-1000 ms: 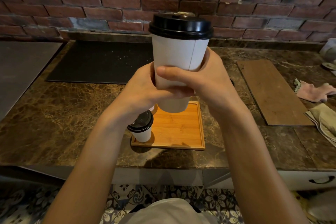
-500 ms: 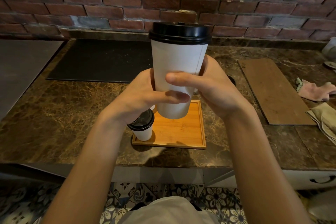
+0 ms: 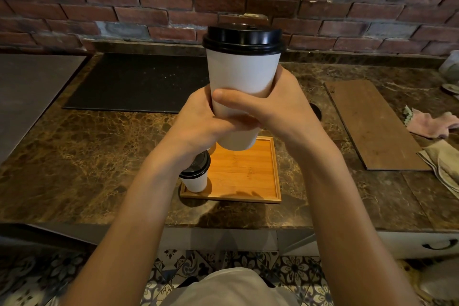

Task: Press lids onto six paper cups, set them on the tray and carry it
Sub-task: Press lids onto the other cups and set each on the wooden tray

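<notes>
Marble counter (image 3: 74,156), brick wall behind. Left hand (image 3: 198,124) and right hand (image 3: 280,109) both wrapped round lidded cup (image 3: 242,87) above tray (image 3: 246,196). Squeeze too hard, lid (image 3: 243,38) pops, imo.

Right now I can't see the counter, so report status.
Both hands, left and right, clasp lidded cup above tray. One lidded cup on tray's near-left corner. Rest of tray clear.

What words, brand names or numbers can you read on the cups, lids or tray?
None can be read.
Held cup: plain white, no print.
Its black lid: raised marks on top, too blurred.
Small cup's lid: embossing, too small.
Wooden tray: faint marks, illegible.
</notes>
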Tool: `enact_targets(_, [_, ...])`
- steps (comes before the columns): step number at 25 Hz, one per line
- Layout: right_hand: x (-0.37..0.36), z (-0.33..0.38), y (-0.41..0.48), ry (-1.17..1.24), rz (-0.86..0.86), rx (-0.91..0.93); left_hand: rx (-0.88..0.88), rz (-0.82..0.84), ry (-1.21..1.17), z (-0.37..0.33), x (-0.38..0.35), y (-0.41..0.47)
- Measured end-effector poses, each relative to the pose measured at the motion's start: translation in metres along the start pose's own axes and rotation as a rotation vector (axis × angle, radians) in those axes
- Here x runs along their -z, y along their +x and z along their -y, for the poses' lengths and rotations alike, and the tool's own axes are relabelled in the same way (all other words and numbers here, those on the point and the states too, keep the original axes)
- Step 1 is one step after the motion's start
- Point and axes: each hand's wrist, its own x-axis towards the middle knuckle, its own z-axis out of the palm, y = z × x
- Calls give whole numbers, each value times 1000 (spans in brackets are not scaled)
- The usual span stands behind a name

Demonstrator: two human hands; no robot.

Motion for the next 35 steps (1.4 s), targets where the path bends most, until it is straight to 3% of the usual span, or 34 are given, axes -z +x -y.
enact_targets(5, [-12, 0, -1, -107, -164, 7, -21, -69, 2, 3, -7, 3])
enact_targets(9, [-11, 2, -2, -100, -181, 26, -26, -52, 20, 4, -4, 3])
enact_targets(16, [5, 4, -2, 128, -40, 26, -73, 36, 0, -8, 4, 0])
enact_targets(25, [13, -1, -5, 174, 152, 69, -67, 255, -102, -6, 11, -2])
enact_targets(35, [2, 7, -3, -44, -17, 77, -36, 9, -17, 1, 5, 3])
